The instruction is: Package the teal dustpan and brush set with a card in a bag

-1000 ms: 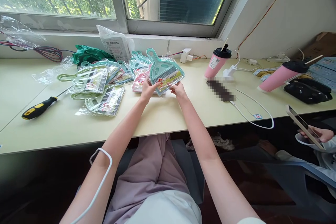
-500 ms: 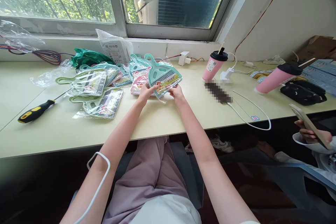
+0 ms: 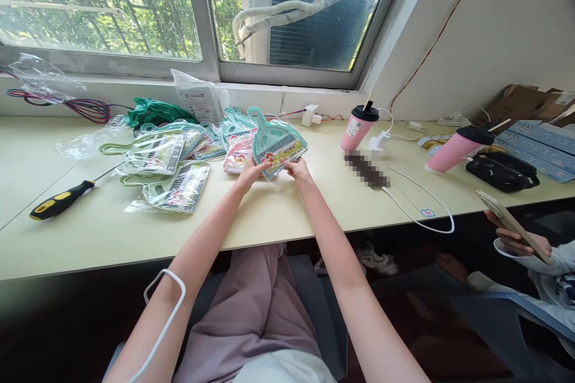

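Between my two hands is a teal mini dustpan and brush set (image 3: 276,134) in a clear wrapper, its handle pointing up and away from me. My left hand (image 3: 252,172) grips its lower left edge, thumb on the front. At the lower right edge, my right hand (image 3: 299,170) pinches the wrapped set. Behind it lie a pink wrapped set (image 3: 237,152) and more teal sets (image 3: 234,119). Further left, green wrapped sets (image 3: 155,152) lie in an overlapping pile, with another green set (image 3: 179,188) nearest the table edge.
A black and yellow screwdriver (image 3: 63,198) lies at the left. Pink cups (image 3: 357,128), a white charging cable (image 3: 422,191) and a black pouch (image 3: 502,170) occupy the right. Green plastic (image 3: 159,112) sits by the window. Another person's hand holds a phone (image 3: 512,224) at far right.
The camera view has tilted up slightly, so the table appears lower. Both hands keep holding the teal set in nearly the same place.
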Motion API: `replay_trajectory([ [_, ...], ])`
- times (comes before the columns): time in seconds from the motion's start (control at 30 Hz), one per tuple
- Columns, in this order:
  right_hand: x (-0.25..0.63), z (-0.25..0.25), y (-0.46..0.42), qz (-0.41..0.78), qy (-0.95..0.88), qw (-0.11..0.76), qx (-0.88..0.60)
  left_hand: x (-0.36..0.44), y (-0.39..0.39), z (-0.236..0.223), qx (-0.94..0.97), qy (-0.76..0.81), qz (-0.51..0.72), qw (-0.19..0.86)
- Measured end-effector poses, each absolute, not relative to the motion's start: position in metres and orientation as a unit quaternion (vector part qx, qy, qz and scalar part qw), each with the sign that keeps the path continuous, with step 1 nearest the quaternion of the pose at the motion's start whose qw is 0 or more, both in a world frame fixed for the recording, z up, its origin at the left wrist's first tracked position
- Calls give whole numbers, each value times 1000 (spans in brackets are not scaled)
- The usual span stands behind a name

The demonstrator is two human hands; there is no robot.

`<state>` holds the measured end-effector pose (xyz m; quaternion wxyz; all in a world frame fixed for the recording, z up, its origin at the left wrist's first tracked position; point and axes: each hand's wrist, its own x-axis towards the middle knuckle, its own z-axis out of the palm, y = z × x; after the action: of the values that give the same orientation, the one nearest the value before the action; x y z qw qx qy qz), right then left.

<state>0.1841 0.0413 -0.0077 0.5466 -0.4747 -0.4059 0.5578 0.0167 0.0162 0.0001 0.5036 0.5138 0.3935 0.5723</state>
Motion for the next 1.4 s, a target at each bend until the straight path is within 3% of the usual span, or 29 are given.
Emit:
replay_trajectory([
  [0.3,189,2,36,583,-418,517,-467,16,15,2,508,397,576,503],
  [1.2,181,5,31,590,-295,610,-439,19,10,6,525,382,560,514],
  [1.4,181,10,27,614,-324,586,-417,17,16,1,495,397,589,500],
])
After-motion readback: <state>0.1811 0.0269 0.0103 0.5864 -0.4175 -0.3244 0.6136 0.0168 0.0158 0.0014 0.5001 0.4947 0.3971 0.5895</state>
